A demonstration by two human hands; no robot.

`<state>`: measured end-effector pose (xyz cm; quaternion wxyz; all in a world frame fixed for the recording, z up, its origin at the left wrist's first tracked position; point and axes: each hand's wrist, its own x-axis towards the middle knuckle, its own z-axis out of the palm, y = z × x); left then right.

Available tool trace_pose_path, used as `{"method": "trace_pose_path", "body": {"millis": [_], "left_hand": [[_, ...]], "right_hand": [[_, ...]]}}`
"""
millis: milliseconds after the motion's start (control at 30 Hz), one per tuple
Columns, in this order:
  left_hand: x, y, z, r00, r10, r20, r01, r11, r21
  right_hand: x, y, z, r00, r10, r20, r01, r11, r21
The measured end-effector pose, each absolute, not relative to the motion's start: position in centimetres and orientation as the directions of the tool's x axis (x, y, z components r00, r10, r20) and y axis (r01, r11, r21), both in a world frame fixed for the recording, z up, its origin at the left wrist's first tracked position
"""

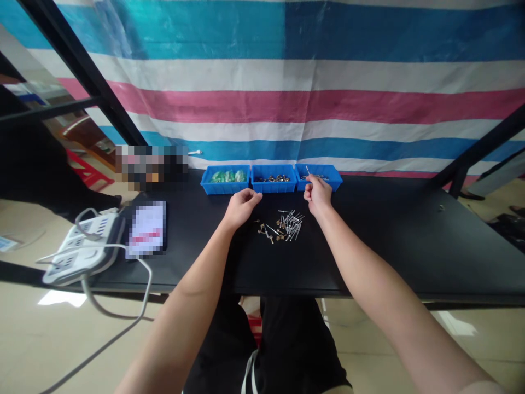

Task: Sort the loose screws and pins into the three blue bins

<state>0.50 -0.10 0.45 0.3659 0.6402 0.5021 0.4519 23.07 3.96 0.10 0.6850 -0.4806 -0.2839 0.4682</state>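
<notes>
My left hand (241,207) hovers over the black table (389,241) just in front of the middle blue bin (274,179), fingers curled in a loose pinch; what they hold is too small to see. My right hand (317,194) is closed at the near edge of the right blue bin (324,176), pinching a thin silver pin (307,171) that sticks up from the fingers. Between and just below the hands lies a loose pile of silver pins and small brass pieces (283,224).
A left blue bin (225,179) holds green parts. A white power strip (84,246) with a grey cable sits at the table's left end, next to a blurred card (146,229). A striped tarp (287,82) hangs behind, with black frame bars at both sides.
</notes>
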Motion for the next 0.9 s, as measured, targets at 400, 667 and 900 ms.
{"method": "trace_pose_path", "body": {"millis": [400, 667, 900], "left_hand": [[0.6, -0.1, 0.2, 0.145, 0.961, 0.234, 0.269, -0.266, 0.925], [0.4, 0.3, -0.1, 0.04, 0.961, 0.274, 0.287, -0.274, 0.918], [0.2, 0.5, 0.0, -0.051, 0.952, 0.303, 0.36, -0.266, 0.894]], "right_hand": [[23.1, 3.9, 0.1, 0.388, 0.918, 0.075, -0.163, 0.149, -0.975], [20.7, 1.0, -0.1, -0.216, 0.852, 0.477, 0.597, 0.502, -0.626], [19.6, -0.2, 0.2, -0.365, 0.829, 0.424, 0.642, 0.554, -0.53]]}}
